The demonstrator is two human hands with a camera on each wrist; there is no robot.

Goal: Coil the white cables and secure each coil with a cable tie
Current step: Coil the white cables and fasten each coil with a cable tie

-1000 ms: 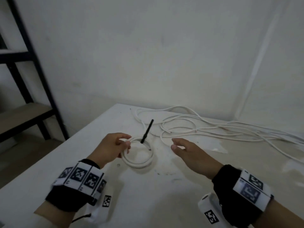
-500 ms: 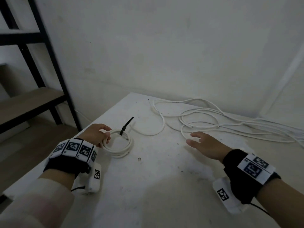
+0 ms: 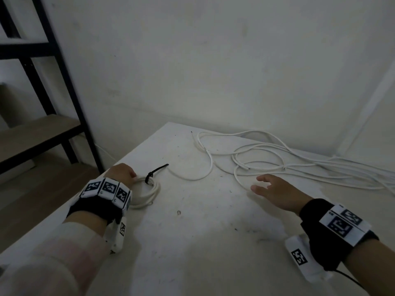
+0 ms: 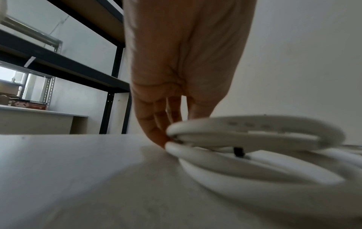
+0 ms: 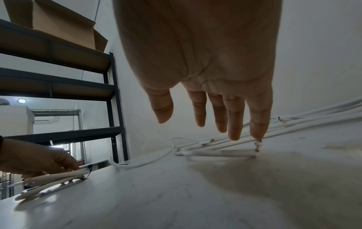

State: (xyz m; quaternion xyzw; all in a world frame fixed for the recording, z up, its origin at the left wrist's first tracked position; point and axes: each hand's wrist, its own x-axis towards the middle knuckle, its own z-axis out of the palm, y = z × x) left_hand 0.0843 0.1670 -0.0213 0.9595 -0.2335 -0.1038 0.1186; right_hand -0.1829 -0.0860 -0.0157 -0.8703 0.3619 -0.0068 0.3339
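A small coil of white cable (image 3: 149,194) lies near the table's left edge, bound by a black cable tie (image 3: 156,171) whose tail sticks up and to the right. My left hand (image 3: 133,177) pinches the coil's near-left rim; in the left wrist view the fingers (image 4: 156,130) curl onto the coil (image 4: 254,136) beside the tie (image 4: 238,152). Farther right, my right hand (image 3: 259,184) hovers open just above the table at the loose white cables (image 3: 267,159). Its straight fingers (image 5: 235,120) hang over a cable end (image 5: 221,153).
The white table (image 3: 192,242) meets the wall at the back. A black metal shelf rack (image 3: 64,82) stands left of it, with a cardboard box (image 5: 58,23) on an upper shelf. The loose cables run off to the right along the wall.
My left hand has pulled the tied coil left toward the table's edge. The right hand has moved right and forward to the loose cables. The head view has swung left.
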